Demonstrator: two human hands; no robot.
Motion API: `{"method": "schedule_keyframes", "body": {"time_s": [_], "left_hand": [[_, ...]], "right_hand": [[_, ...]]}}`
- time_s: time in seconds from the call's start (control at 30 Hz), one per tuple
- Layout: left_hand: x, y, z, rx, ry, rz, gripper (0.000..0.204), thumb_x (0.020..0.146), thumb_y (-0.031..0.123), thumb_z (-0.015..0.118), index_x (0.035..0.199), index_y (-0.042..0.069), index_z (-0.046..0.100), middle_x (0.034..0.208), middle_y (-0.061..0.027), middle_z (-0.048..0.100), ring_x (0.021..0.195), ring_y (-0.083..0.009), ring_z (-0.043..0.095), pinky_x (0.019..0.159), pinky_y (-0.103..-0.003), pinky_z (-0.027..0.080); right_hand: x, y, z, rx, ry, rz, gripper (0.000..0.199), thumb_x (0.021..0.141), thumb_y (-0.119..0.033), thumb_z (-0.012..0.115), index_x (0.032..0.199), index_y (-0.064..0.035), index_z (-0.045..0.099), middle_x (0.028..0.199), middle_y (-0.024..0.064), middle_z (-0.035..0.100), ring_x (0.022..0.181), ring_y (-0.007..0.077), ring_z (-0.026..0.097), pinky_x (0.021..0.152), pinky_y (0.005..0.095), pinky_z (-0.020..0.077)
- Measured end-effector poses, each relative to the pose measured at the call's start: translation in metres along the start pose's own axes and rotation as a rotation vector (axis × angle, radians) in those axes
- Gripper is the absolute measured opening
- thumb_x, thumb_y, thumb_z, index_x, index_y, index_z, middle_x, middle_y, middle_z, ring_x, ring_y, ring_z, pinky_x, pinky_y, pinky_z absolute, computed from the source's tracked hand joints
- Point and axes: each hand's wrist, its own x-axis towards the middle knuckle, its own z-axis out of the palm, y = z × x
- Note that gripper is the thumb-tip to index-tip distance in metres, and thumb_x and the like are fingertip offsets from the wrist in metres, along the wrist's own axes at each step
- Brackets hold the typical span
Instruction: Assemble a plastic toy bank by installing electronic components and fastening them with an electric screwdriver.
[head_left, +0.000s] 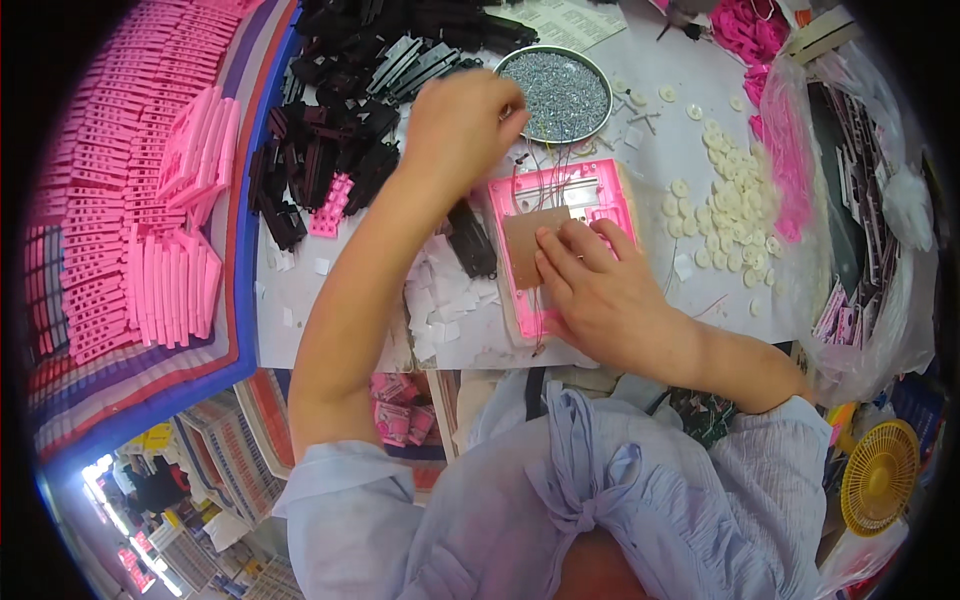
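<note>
My left hand (462, 125) is closed at the left rim of a round tin (609, 90) full of small grey screws (555, 92). Its fingertips are pinched together; what they hold, if anything, I cannot make out. A pink plastic casing (508, 265) lies in front of me with its inside facing up. Over its middle sits a flat brown board (522, 245), pressed down by the bent fingers of my right hand (605, 285). Thin wires (557, 170) run out from the casing's far end toward the tin.
Black plastic parts (340, 130) pile up at the left and back. White round discs (735, 205) lie scattered at right, beside a plastic bag (865, 330). Paper scraps (440, 290) are left of the casing. A blue-rimmed crate (245, 290) holds stacked pink parts (100, 200).
</note>
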Motion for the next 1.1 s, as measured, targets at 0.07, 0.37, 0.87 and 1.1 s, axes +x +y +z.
{"method": "schedule_keyframes", "body": {"time_s": [0.07, 0.37, 0.87, 1.1], "left_hand": [[0.02, -0.021, 0.023, 0.132, -0.105, 0.061, 0.015, 0.079, 0.023, 0.075, 0.083, 0.009, 0.073, 0.083, -0.0062, 0.067, 0.087, -0.0275, 0.065, 0.078, -0.042, 0.046], [0.032, -0.029, 0.047, 0.279, -0.166, 0.031, 0.015, 0.089, 0.027, 0.066, 0.089, 0.013, 0.07, 0.088, -0.0042, 0.07, 0.095, -0.0266, 0.064, 0.086, -0.047, 0.04], [-0.008, 0.008, -0.005, -0.093, 0.002, 0.041, 0.011, 0.088, 0.016, 0.07, 0.09, 0.005, 0.068, 0.076, -0.0107, 0.068, 0.071, -0.029, 0.065, 0.07, -0.044, 0.047], [-0.1, 0.089, -0.005, -0.419, 0.054, -0.031, 0.008, 0.082, 0.012, 0.073, 0.088, 0.012, 0.07, 0.08, -0.0044, 0.068, 0.076, -0.0257, 0.065, 0.075, -0.041, 0.044]], "right_hand": [[0.003, -0.003, -0.001, -0.049, 0.006, -0.024, 0.064, 0.077, -0.032, 0.075, 0.126, 0.0051, 0.06, 0.138, 0.0169, 0.056, 0.126, 0.0324, 0.048, 0.108, 0.0485, 0.0344], [0.001, 0.052, -0.038, 0.479, 0.52, -0.151, 0.056, 0.075, -0.015, 0.076, 0.126, -0.0002, 0.059, 0.129, 0.0178, 0.059, 0.119, 0.0359, 0.055, 0.1, 0.0475, 0.0437], [0.032, 0.121, -0.065, 1.532, 0.544, -0.045, 0.044, 0.092, -0.025, 0.063, 0.126, -0.0002, 0.051, 0.078, 0.0083, 0.061, 0.069, 0.0169, 0.059, 0.072, 0.0346, 0.0523], [0.021, 0.038, -0.053, 1.735, 0.714, -0.126, 0.035, 0.086, -0.017, 0.068, 0.111, -0.0021, 0.049, 0.068, 0.0042, 0.054, 0.057, 0.0119, 0.052, 0.055, 0.0279, 0.0454]]}}
